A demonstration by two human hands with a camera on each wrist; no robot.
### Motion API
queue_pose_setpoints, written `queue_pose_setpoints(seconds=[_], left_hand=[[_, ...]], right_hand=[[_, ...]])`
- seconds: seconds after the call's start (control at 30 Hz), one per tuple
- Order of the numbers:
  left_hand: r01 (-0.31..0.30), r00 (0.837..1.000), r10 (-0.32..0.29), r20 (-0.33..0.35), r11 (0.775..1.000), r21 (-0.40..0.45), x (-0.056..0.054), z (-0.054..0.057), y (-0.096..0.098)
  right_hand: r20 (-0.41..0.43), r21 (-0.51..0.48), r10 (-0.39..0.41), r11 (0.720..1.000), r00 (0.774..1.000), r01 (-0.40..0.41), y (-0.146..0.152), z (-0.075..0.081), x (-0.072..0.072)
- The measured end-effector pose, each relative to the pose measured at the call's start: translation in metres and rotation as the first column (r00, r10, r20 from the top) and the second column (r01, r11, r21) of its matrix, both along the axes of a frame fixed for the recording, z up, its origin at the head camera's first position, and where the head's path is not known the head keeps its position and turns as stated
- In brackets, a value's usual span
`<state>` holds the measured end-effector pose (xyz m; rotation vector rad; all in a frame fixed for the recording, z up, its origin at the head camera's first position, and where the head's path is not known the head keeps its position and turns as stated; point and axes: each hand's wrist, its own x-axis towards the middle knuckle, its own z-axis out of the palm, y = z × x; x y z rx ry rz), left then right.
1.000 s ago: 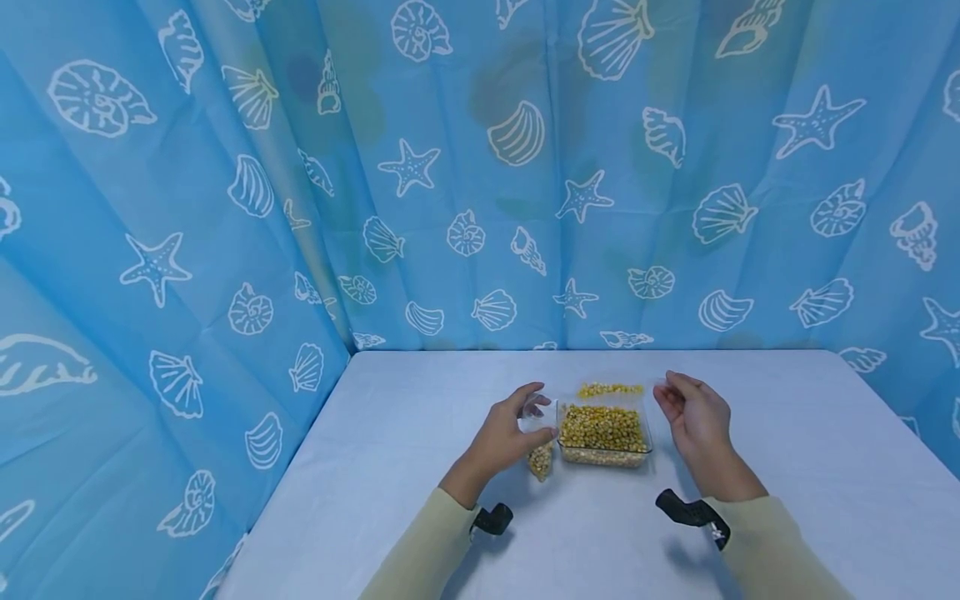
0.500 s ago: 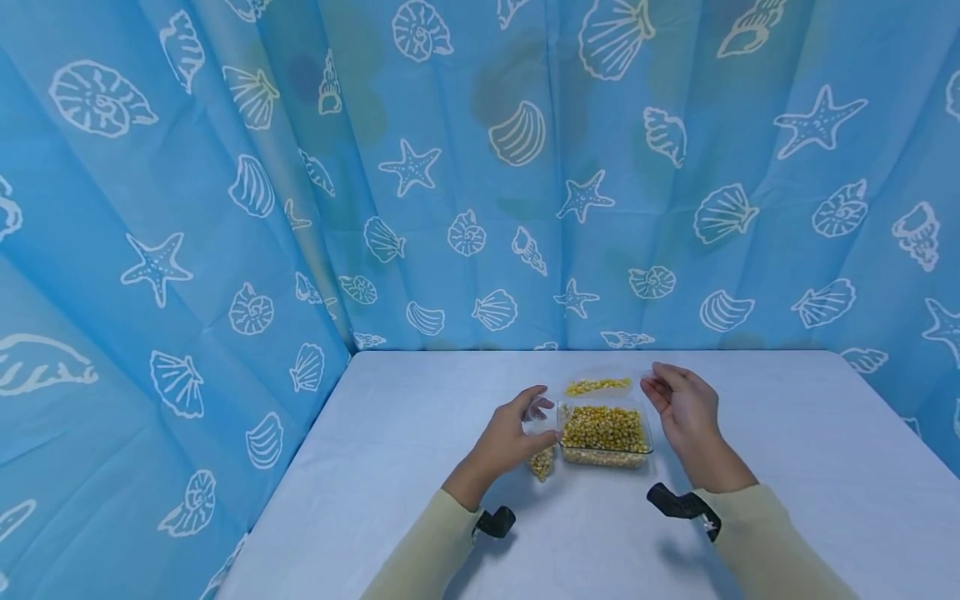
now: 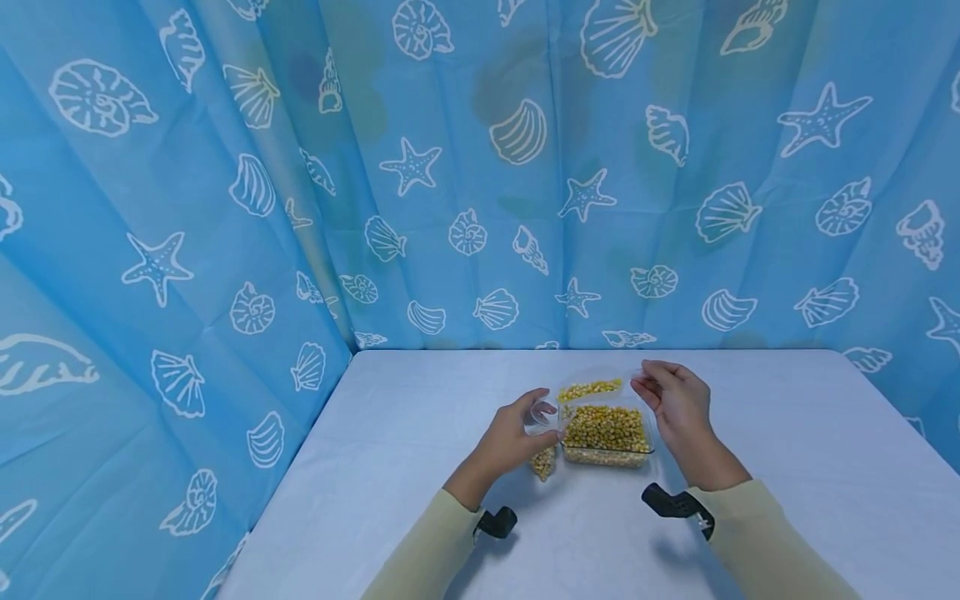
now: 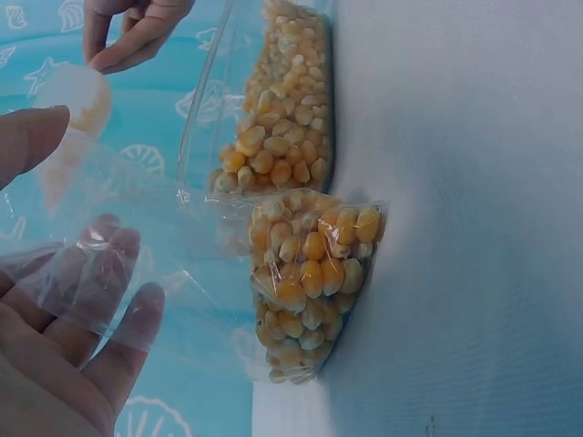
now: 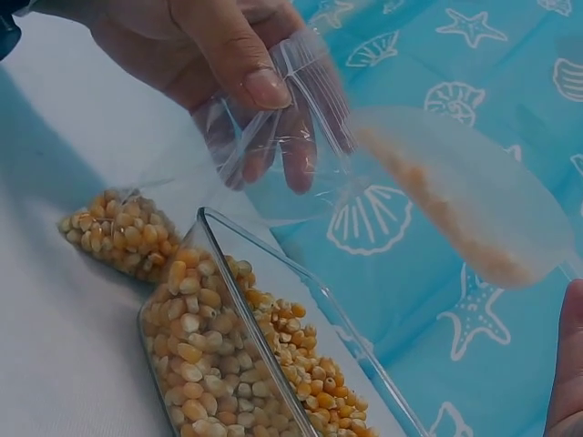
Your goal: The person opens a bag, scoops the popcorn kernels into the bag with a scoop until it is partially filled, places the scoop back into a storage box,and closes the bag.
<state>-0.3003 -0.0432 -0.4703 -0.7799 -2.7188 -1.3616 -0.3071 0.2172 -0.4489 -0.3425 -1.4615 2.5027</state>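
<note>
Nearest the viewer: two pale sleeves (image 3: 427, 542), each with a black wrist mount (image 3: 496, 522). Forearms rest over the white bench (image 3: 390, 492).

Left hand (image 3: 501, 442): thumb and fingers bent round the upper part of a clear zip bag (image 4: 314, 273), its mouth held apart. The lower part of the bag, filled with corn kernels, sits on the bench just left of a clear box (image 3: 607, 451); contact between the two not certain. Box holds a deep heap of loose kernels (image 3: 606, 427), higher toward the middle in the overhead view.

Right hand (image 3: 678, 410): fingertips pinching the handle of a translucent scoop (image 5: 483, 182), raised beyond the box's far rim and carrying a row of kernels along its lower side.

Key relation (judged): scoop tip to bag mouth. Scoop lies left of the right hand, its long axis running crosswise toward the left hand, tip end slightly lower. Right hand grasps it; left hand is just beside the tip. Whether tip touches film: cannot tell.

Farthest: blue shell-print curtain (image 3: 468, 167) behind the bench.

Counts: scoop 1, bag 1, box 1, hands 2, wrist mounts 2; kernels too many to count.
</note>
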Motion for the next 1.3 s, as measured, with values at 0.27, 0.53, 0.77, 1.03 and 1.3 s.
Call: queue_pose_setpoints(seconds=[0.27,0.53,0.77,1.03,1.3], left_hand=[[-0.005,1.000,0.005,0.018,1.000,0.008,0.000,0.000,0.001],[-0.008,1.000,0.008,0.010,1.000,-0.001,0.000,-0.001,0.001],[-0.011,1.000,0.011,0.024,1.000,-0.005,0.000,-0.002,0.001],[-0.025,0.999,0.026,0.041,1.000,-0.017,0.001,0.001,0.000],[-0.018,0.999,0.018,0.042,1.000,-0.004,0.002,0.001,-0.001]], right_hand=[[0.010,0.066,-0.009,0.998,1.000,0.008,-0.008,0.014,0.006],[-0.026,0.118,-0.013,0.993,1.000,0.016,-0.009,0.017,0.005],[-0.064,0.191,-0.005,0.981,0.998,0.017,-0.010,0.021,0.004],[-0.072,0.243,0.010,0.970,0.997,0.007,-0.011,0.024,0.002],[-0.073,0.220,0.015,0.975,0.997,0.001,-0.011,0.021,0.001]])
